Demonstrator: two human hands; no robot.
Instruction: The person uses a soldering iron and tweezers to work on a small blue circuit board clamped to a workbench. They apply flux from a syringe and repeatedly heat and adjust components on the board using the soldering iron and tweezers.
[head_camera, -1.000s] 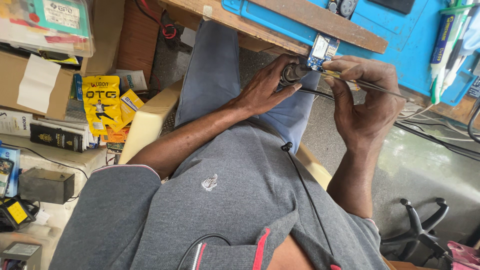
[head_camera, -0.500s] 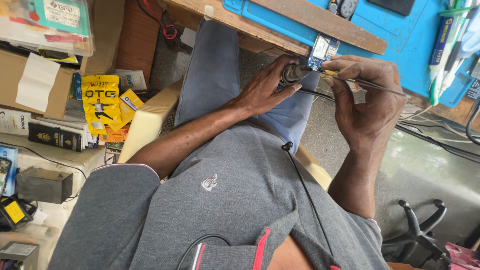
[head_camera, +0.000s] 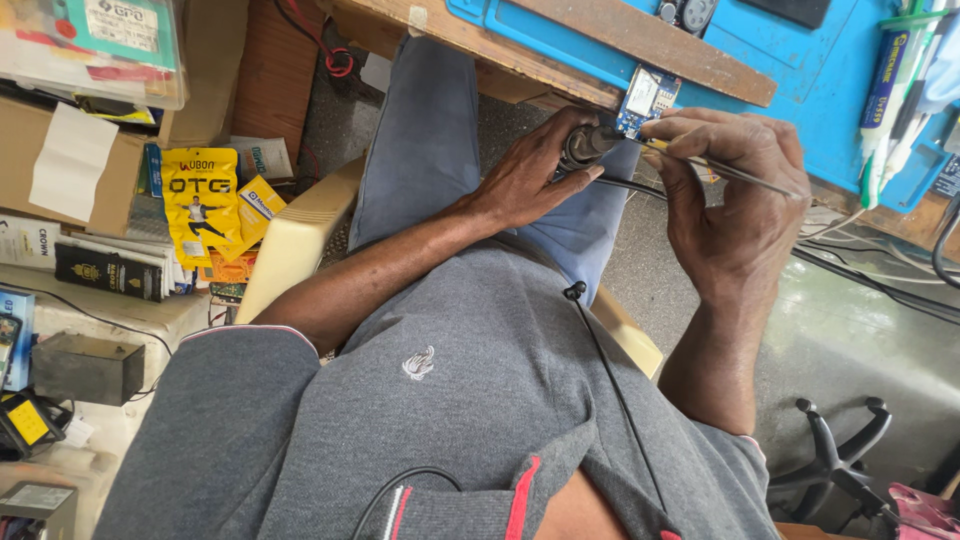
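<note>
My left hand (head_camera: 525, 180) is closed around a dark cylindrical tool handle (head_camera: 585, 145) with a black cord trailing from it. My right hand (head_camera: 735, 205) pinches a thin metal tool (head_camera: 745, 176) whose shaft points right. A small blue circuit board (head_camera: 645, 97) sits just above both hands, at the wooden table edge (head_camera: 480, 65); the tool tips meet right below it. Which fingers touch the board I cannot tell. Both hands hover over my lap in blue trousers (head_camera: 420, 150).
A blue work mat (head_camera: 830, 90) lies on the table with pens and tubes (head_camera: 890, 80) at its right. Left of me are cardboard boxes (head_camera: 60, 160), yellow packets (head_camera: 200, 200) and a small black box (head_camera: 88, 367). Black chair legs (head_camera: 840, 460) stand at lower right.
</note>
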